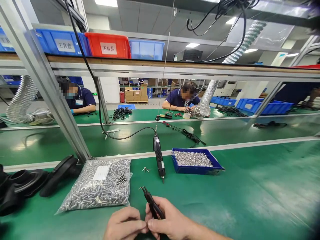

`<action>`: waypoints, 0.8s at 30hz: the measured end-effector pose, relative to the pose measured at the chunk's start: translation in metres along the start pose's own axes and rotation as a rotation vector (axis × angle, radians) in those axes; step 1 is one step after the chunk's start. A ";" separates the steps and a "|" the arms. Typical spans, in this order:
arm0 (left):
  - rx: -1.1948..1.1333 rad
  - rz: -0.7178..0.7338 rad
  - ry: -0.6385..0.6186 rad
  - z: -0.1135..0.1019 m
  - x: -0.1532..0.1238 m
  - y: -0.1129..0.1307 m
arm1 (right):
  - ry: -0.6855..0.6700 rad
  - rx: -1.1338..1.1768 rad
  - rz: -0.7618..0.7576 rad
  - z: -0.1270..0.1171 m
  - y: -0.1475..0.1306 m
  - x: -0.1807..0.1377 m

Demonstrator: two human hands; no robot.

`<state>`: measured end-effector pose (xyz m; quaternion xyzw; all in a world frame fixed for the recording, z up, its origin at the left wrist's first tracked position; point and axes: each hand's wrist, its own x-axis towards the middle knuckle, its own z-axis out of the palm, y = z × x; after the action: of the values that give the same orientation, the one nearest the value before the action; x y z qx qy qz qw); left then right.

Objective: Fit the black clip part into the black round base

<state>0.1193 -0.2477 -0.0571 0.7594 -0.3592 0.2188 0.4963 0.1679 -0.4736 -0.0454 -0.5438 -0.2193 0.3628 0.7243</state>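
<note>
My right hand (172, 221) grips a slim black tool (151, 201) with a forked metal tip that points up and left. My left hand (125, 223) has its fingers curled against the right hand's fingertips at the tool's lower end; anything pinched there is hidden. Just beyond the hands, an electric screwdriver (159, 158) hangs tip-down on a black cable over the green mat. To its left lies a clear bag of silver screws (100, 185). A blue tray of screws (195, 161) sits to its right.
Black rubber parts (32, 181) lie at the left edge. A few loose screws (146, 169) rest on the mat. A slanted aluminium post (47, 86) carries a shelf with blue and red bins (107, 45). Two people work across the green conveyor (225, 131).
</note>
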 end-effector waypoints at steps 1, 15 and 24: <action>0.018 0.037 -0.001 -0.002 0.002 -0.001 | -0.012 0.001 0.004 0.001 0.000 -0.001; -0.403 -0.721 0.073 0.006 0.012 0.011 | 0.131 -0.180 -0.159 0.009 -0.015 -0.005; -0.507 -0.975 0.031 0.009 0.011 0.015 | 0.275 -0.495 -0.177 0.017 -0.016 -0.007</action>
<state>0.1146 -0.2635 -0.0439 0.6911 0.0004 -0.1187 0.7130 0.1557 -0.4710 -0.0246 -0.7268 -0.2475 0.1567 0.6213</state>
